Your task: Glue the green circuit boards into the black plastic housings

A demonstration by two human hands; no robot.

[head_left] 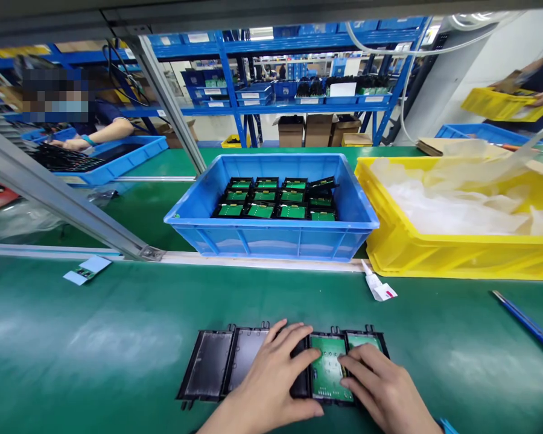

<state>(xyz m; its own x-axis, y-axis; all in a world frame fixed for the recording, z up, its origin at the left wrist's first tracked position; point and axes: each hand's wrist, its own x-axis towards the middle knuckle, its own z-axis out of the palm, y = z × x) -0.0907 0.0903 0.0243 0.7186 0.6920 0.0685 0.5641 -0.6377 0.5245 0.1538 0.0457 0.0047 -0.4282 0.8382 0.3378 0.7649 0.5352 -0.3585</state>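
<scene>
Hands press flat, fingers spread and grasping nothing: left hand [271,377] steadies a black frame [247,361], right hand [382,389] seats a green board [328,361] near the bench's front edge.

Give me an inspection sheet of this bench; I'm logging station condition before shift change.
Surface: green matted workbench, worn pale in patches.
Job's things: row of black plastic frames; two at the right hold green circuit boards.
Clutter: white tube, blue rod, small card.
Hands: left hand flat on the middle frames; right hand fingers on a board.
Cables: white hoses overhead.
Surroundings: blue crate of boards, yellow crate of clear bags, blue shelving, co-workers at both sides.
</scene>
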